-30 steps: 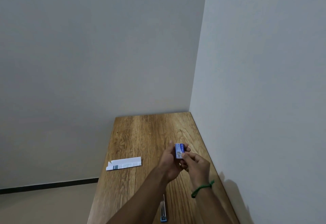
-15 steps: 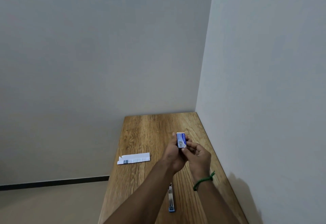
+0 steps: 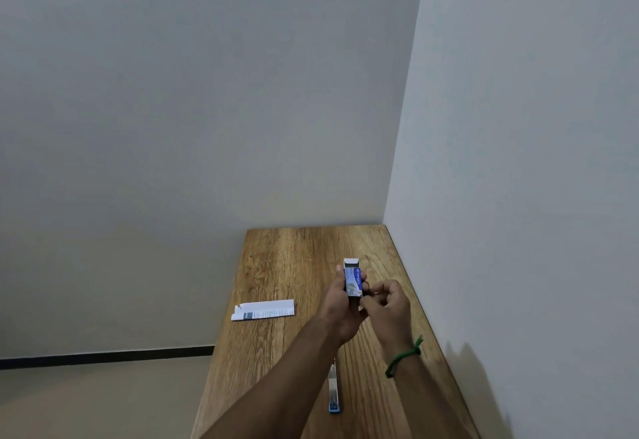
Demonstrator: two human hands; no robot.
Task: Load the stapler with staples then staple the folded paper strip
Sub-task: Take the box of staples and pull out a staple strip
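Fingers [image 3: 339, 270] of the left hand [image 3: 340, 310] are wrapping round the staple box [image 3: 353, 283], gripping it upright above the table [image 3: 294, 255]. One fingertip is showing at the box's upper left edge. Box is blue and white, with its top flap [image 3: 351, 262] standing open; contents are too small to make out.

Right hand [image 3: 390, 303] is hovering just beside the box on its right. Its fingers are curling in toward the palm, tips near the box's lower right corner. Can't tell whether they're pinching anything or touching the box, too blurred. Green band [image 3: 404, 355] is sitting on the right wrist.

Stapler [image 3: 333, 386] is lying on the table toward the near end, between the two forearms. Its long axis is running away from the viewer, blue end nearest, bare metal showing along the top. Neither hand is touching it.

Folded paper strip [image 3: 264, 309] is lying flat toward the table's left edge, well apart from both hands and the stapler. It's white with a printed band near its left end.

Table is wood-grain and is sitting in a corner, with the wall [image 3: 518, 162] running along its far and right sides.
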